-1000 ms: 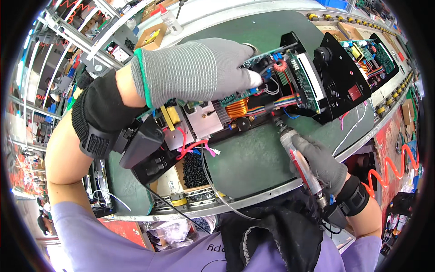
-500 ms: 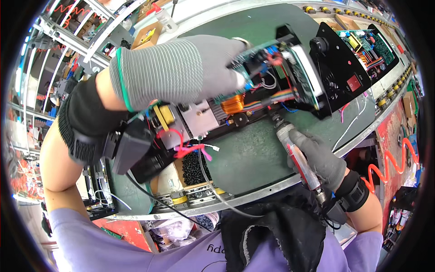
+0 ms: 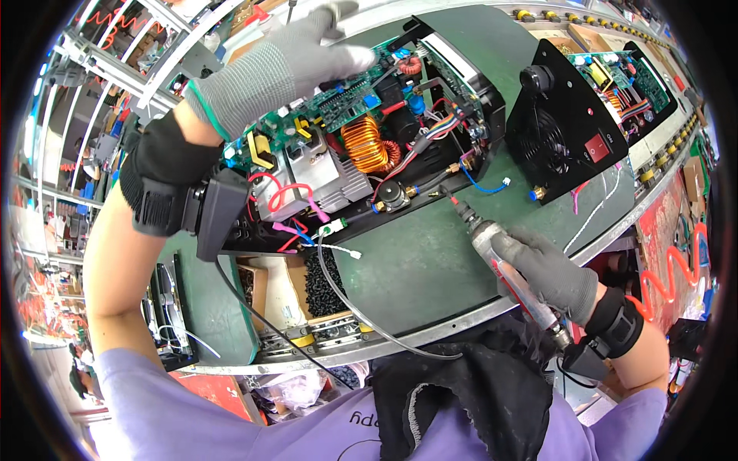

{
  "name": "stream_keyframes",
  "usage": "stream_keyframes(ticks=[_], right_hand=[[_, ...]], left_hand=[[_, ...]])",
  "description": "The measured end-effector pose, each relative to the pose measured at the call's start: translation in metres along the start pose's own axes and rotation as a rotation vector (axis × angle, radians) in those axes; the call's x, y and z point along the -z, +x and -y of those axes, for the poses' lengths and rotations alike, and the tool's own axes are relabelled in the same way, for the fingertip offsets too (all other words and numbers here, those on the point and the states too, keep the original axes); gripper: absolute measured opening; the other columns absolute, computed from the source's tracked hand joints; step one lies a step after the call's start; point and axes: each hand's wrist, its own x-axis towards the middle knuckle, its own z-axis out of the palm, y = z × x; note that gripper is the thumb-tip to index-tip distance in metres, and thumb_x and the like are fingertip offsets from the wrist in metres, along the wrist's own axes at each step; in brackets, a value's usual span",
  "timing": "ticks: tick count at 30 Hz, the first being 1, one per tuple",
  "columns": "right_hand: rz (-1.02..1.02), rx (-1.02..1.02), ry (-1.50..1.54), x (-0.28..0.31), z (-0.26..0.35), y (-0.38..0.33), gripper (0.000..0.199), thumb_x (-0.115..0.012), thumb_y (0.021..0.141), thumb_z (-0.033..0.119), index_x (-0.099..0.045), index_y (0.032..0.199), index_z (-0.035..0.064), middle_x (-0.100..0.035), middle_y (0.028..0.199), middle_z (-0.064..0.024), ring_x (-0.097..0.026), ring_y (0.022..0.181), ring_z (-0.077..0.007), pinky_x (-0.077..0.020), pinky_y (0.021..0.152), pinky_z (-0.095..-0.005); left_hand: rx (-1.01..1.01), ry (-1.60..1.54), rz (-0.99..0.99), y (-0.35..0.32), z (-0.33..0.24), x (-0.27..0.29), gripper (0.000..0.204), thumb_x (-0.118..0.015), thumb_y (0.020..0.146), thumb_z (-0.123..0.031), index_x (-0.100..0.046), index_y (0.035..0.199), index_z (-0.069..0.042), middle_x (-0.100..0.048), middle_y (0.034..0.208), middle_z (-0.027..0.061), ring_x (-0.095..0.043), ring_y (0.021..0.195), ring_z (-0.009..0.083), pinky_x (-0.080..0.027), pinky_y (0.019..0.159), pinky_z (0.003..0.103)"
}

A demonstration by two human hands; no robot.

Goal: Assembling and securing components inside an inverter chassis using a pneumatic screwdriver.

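Left gloved hand (image 3: 307, 60) outstretched, left elbow (image 3: 108, 311) bent, right gloved hand (image 3: 547, 270) gripping

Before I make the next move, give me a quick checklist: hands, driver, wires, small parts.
1. Driver secure: ok, gripped in the right hand.
2. Driver tip clear of the black chassis: cannot tell; it points at the near edge, contact unclear.
3. Left hand not gripping anything: ok, fingers spread at the circuit board.
4. Wires tucked inside: not ok; the blue wire and white lead stick out over the green mat.
5. Small black parts available: ok, in their box.
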Motion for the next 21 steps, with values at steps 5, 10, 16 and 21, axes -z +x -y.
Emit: stream_keyframes(ticks=[5, 10, 16, 21], right_hand=[[-0.001, 0.033, -0.276, 0.017, 0.023, 0.005, 0.056, -0.051, 0.096, 0.048, -0.060, 0.113, -0.0043, -0.064, 0.085, -0.0091, -0.061, 0.078, -0.0146, -0.0495, 0.071, -0.0302], [0.083, 0.053, -0.623, 0.027, 0.050, 0.016, 0.053, -0.050, 0.097, 0.047, -0.058, 0.112, -0.0037, -0.063, 0.084, -0.0112, -0.063, 0.087, -0.0190, -0.0512, 0.077, -0.0356], [0.201, -0.080, -0.571, 0.028, 0.073, 0.013, 0.039, -0.048, 0.100, 0.024, -0.050, 0.130, 0.0005, -0.061, 0.101, -0.0216, -0.063, 0.086, -0.0326, -0.0508, 0.079, -0.0404], [0.282, 0.126, -0.778, 0.024, 0.078, 0.010, 0.042, -0.053, 0.095, 0.024, -0.050, 0.128, -0.0012, -0.062, 0.102, -0.0220, -0.063, 0.083, -0.0312, -0.0507, 0.075, -0.0378]], left_hand=[[-0.173, -0.161, -0.333, -0.067, -0.042, -0.005, 0.058, -0.054, 0.097, -0.021, -0.032, 0.144, 0.005, -0.058, 0.111, 0.0134, -0.058, 0.085, 0.0127, -0.050, 0.074, 0.021], [-0.523, -0.522, -0.379, -0.117, -0.027, -0.054, 0.039, -0.059, 0.089, -0.015, -0.056, 0.124, 0.002, -0.062, 0.098, 0.0065, -0.058, 0.082, 0.0105, -0.046, 0.071, 0.024], [0.229, -1.049, 0.010, -0.123, -0.015, -0.146, 0.033, -0.056, 0.095, -0.017, -0.059, 0.127, -0.009, -0.059, 0.089, -0.0026, -0.054, 0.069, 0.0034, -0.045, 0.060, 0.018], [0.423, -1.153, 0.190, -0.124, 0.000, -0.175, 0.037, -0.053, 0.096, -0.019, -0.053, 0.132, -0.008, -0.062, 0.094, 0.0011, -0.060, 0.073, 0.0058, -0.046, 0.060, 0.020]])
